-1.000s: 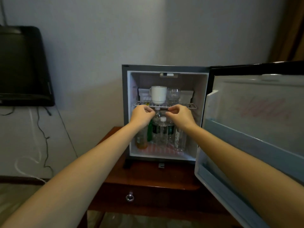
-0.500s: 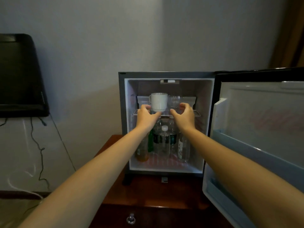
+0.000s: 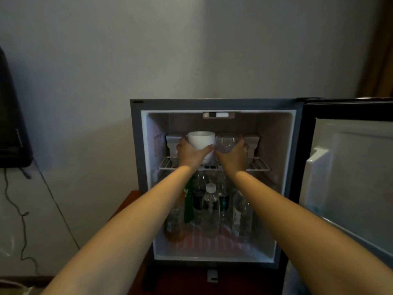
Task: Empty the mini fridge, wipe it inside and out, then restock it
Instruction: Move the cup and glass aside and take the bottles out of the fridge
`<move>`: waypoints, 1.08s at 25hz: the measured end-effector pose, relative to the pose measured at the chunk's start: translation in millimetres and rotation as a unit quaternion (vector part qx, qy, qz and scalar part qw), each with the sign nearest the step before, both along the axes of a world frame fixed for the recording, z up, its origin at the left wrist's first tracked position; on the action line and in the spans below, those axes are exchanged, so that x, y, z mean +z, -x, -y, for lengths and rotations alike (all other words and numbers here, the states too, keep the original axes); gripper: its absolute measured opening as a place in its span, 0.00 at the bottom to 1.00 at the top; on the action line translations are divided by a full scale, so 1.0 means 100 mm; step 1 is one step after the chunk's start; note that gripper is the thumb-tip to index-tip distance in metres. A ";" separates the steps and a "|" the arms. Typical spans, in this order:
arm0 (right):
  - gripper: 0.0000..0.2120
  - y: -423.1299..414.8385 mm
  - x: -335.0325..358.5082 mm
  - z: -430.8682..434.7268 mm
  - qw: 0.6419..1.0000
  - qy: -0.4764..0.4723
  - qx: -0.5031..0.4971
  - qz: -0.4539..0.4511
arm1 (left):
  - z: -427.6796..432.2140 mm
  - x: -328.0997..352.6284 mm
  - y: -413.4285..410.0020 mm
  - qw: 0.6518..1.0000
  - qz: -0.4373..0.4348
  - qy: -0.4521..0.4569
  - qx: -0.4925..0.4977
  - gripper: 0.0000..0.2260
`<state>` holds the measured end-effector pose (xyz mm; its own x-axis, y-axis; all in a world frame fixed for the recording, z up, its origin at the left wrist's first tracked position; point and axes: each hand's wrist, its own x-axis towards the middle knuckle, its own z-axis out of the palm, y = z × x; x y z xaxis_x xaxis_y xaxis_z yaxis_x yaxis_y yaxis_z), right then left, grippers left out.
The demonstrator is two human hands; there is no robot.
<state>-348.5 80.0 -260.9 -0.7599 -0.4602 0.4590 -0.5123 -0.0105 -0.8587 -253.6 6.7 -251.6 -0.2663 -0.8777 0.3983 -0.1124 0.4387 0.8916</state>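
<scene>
Two hands are inside the grey mini fridge (image 3: 136,167), which is white inside with its door wide open. I see the left hand (image 3: 191,155) curl round a white cup (image 3: 201,139) and the right hand (image 3: 234,157) curl round a clear glass (image 3: 226,142), at the wire shelf (image 3: 258,165). Bottles (image 3: 210,207) stand below.

Single view: head-worn wide-angle cam, aimed fwd and slightly down, facing the open mini fridge (image 3: 212,104) head-on, with the wall (image 3: 191,50) filling the upper frame. Range is near: both forearms run from the bottom corners to the left hand (image 3: 189,154) on the white cup (image 3: 201,139) and the right hand (image 3: 232,156) on the glass (image 3: 226,142), approx. center frame. The fridge door (image 3: 350,167) is cropped at the R edge.
</scene>
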 end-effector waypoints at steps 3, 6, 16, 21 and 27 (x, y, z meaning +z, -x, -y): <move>0.46 0.05 -0.02 0.09 1.000 0.024 0.007 -0.003 | 0.10 -0.05 0.09 1.000 -0.010 0.010 -0.009 0.41; 0.45 0.07 -0.05 0.11 0.997 0.071 0.010 0.005 | 0.10 -0.08 0.12 0.999 -0.043 0.023 0.008 0.40; 0.44 -0.76 -0.43 -0.83 0.974 0.193 0.112 -0.040 | -0.80 -0.50 -0.92 0.974 -0.184 0.128 -0.031 0.40; 0.45 -1.54 -0.70 -0.99 0.953 0.117 0.269 -0.074 | -1.05 -0.97 -2.03 0.971 -0.211 0.110 0.012 0.37; 0.41 -2.50 -1.06 -0.28 0.922 0.048 0.382 -0.035 | -0.33 -1.33 -3.00 0.952 -0.215 0.035 0.217 0.35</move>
<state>-98.9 108.1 -367.2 -0.1981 -0.8033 0.5616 -0.3779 -0.4661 -0.8000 45.9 40.1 -384.8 0.3154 -0.8358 0.4494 0.0723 0.4934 0.8668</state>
